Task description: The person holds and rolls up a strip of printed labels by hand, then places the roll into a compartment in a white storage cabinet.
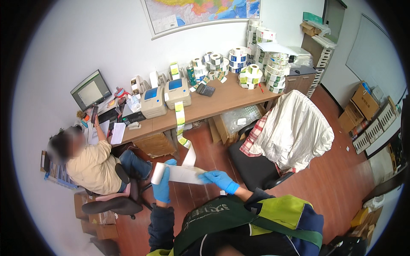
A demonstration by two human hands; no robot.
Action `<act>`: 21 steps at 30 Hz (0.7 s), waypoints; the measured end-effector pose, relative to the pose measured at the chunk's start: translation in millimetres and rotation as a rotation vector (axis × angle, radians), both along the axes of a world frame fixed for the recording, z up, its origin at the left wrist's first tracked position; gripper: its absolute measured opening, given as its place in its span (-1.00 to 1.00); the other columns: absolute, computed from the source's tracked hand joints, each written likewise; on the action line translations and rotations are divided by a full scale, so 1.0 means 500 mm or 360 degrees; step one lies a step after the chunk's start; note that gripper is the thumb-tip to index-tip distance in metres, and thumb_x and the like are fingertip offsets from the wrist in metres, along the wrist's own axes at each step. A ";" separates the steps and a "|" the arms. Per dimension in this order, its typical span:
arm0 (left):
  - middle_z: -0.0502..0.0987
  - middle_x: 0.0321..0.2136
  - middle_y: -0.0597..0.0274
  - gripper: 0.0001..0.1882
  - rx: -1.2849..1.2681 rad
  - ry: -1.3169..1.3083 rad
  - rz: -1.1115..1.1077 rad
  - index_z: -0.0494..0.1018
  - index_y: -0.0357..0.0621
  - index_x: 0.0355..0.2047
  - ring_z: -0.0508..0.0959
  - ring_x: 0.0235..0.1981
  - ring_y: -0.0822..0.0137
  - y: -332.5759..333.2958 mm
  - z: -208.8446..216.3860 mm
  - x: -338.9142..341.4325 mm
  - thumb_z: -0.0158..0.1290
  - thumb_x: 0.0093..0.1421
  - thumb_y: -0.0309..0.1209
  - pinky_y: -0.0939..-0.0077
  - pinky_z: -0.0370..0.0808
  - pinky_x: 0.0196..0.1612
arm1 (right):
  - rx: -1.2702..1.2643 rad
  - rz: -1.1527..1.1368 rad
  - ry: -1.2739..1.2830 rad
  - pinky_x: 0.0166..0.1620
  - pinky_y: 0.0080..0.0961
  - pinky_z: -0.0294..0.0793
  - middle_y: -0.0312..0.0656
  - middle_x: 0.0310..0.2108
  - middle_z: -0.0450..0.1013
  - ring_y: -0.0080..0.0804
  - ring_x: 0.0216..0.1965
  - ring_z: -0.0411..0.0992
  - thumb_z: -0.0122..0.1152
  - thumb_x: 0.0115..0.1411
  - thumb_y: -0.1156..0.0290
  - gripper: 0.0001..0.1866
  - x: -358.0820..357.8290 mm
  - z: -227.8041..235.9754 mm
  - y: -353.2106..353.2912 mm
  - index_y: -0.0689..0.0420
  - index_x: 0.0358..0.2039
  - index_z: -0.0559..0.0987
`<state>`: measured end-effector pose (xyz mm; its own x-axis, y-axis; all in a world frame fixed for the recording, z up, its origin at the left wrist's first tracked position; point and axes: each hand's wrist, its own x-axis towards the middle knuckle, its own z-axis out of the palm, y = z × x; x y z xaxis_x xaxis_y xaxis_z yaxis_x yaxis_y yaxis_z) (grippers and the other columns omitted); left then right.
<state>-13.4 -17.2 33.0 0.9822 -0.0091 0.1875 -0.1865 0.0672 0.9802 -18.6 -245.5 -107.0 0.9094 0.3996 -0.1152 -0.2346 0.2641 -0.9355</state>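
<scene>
"Two holds for us?"

"Yes: our left hand (pixel 162 187) grasps the roll (pixel 158 173), our right hand (pixel 221 180) pinches its paper strip (pixel 183 174), between us and the printer (pixel 176 93)."

"Handling?"

"Probably light, limp, easily creased; let's grip the roll's ends and the strip's edges."

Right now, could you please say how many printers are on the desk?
2: the left printer, nearer the monitor, and the right printer, with the label strip hanging from it.

Wide fisheye view, from the wearer's head, angled down, hands (pixel 162 185) near, desk (pixel 232 91) farther off
</scene>
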 end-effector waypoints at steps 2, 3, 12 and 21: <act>0.58 -0.17 0.18 -0.74 0.0054 -0.0033 -0.0042 0.50 -0.29 -0.06 0.56 -0.17 0.35 -0.019 -0.010 -0.024 -0.05 0.31 -0.47 0.49 0.45 -0.03 | 0.0479 0.0660 0.0639 0.20 -0.32 0.36 0.04 0.04 0.45 -0.20 0.03 0.47 -0.10 0.32 -0.14 -0.30 -0.003 0.095 0.015 0.28 0.13 0.42; 0.59 -0.20 0.14 -0.74 0.0398 -0.0242 -0.0093 0.51 -0.26 -0.07 0.58 -0.23 0.34 -0.033 -0.028 -0.029 -0.03 0.25 -0.51 0.51 0.47 -0.09 | 0.0885 0.0842 0.0847 0.20 -0.31 0.35 0.06 0.06 0.43 -0.15 0.04 0.45 -0.10 0.30 -0.18 -0.25 -0.003 0.104 0.030 0.29 0.16 0.39; 0.61 -0.16 0.13 -0.70 0.0443 0.0115 -0.0555 0.53 -0.23 -0.04 0.58 -0.18 0.33 -0.070 -0.046 -0.125 0.02 0.21 -0.53 0.49 0.46 -0.06 | 0.1191 0.0386 0.1160 -0.01 -0.19 0.48 -0.03 -0.08 0.45 -0.14 -0.06 0.45 0.09 0.24 0.40 -0.72 0.087 0.083 0.087 0.14 -0.04 0.41; 0.61 -0.15 0.13 -0.74 0.0217 0.0134 -0.0522 0.52 -0.32 -0.07 0.57 -0.14 0.40 -0.064 0.015 -0.179 0.02 0.26 -0.51 0.52 0.45 -0.05 | 0.1143 0.0363 0.1303 0.15 -0.25 0.43 0.00 0.05 0.42 -0.14 0.07 0.40 0.18 0.21 0.50 -0.59 0.180 0.024 0.114 0.23 0.07 0.38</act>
